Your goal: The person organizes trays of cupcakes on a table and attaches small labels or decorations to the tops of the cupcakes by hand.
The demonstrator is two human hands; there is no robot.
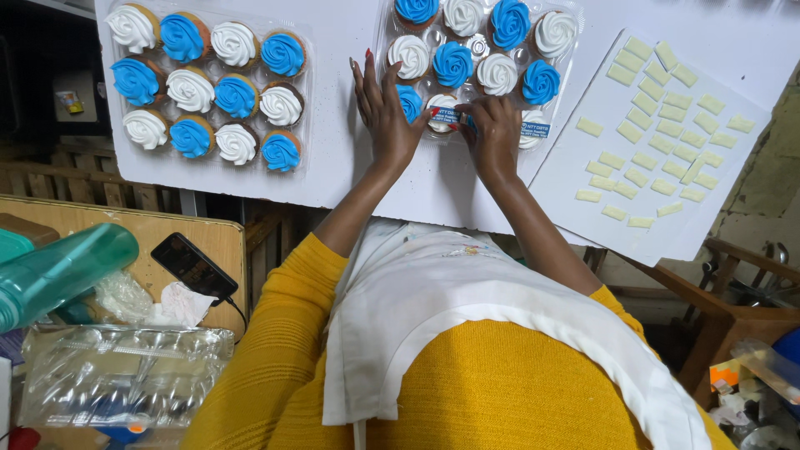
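Two hands work the nearer clear cupcake tray (557, 100) at the worktop's (350, 167) front edge: left hand (385, 112) rests flat and released, right hand (493, 129) pinches its label (450, 117); peeling likely needs steady bracing.

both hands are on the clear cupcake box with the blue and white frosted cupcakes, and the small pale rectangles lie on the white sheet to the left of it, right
Not quite. In the head view both the left hand and the right hand are on the clear cupcake box of blue and white frosted cupcakes, but the small pale rectangles lie on the white sheet to the right of it, not the left.
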